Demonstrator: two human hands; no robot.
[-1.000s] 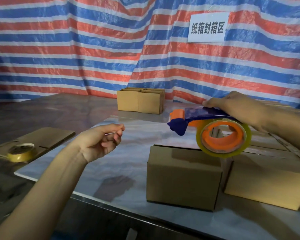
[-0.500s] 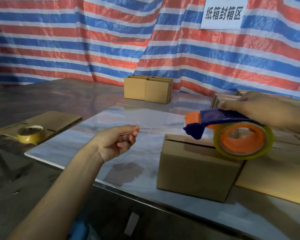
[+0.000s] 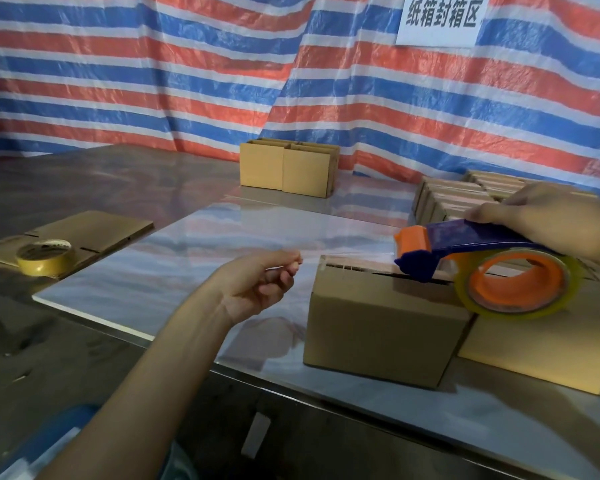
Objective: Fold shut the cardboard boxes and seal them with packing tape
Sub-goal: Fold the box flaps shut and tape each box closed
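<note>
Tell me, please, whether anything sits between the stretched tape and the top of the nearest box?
Nothing visible does. The clear tape runs from the left hand to the dispenser in the right hand, right over the top seam of the box, with no object between them.

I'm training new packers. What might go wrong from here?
The clear tape strip, stretched in air between the left hand and the blue-and-orange tape dispenser in the right hand, may twist or stick to itself. It may land off the top seam of the brown cardboard box. Neither hand steadies the box; it may slide.
</note>
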